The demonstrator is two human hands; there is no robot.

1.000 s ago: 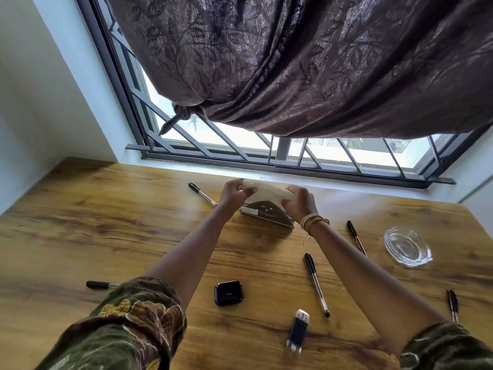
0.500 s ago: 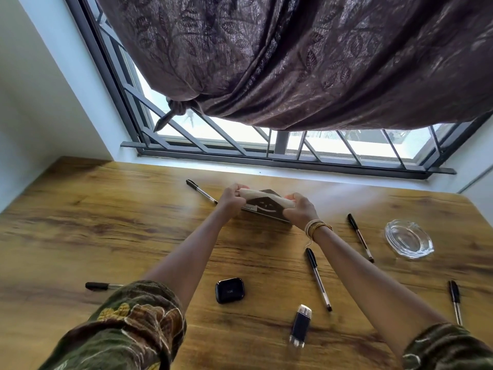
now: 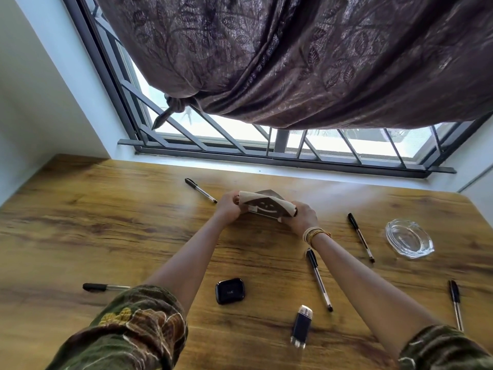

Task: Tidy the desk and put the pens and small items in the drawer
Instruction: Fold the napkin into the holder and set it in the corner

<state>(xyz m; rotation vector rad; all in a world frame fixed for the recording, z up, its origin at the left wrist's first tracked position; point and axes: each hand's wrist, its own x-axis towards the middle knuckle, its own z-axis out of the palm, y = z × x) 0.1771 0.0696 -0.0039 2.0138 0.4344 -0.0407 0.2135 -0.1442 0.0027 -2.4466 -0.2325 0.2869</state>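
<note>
Home room: wooden desk [image 3: 106, 209], knotted curtain [image 3: 293, 62], barred window [image 3: 240, 140].

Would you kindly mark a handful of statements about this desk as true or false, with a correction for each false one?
1. Both hands hold the tissue holder, the left hand at one end and the right hand at the other. True.
2. The glass ashtray has a pen lying in it. False: nothing shows inside it; the nearest pen lies on the desk beside it.
3. The small black case lies between the two forearms. True.
4. The black lighter is in the right hand. False: it lies on the desk, untouched.
5. The window curtain hangs fully down. False: it is knotted up.
</note>
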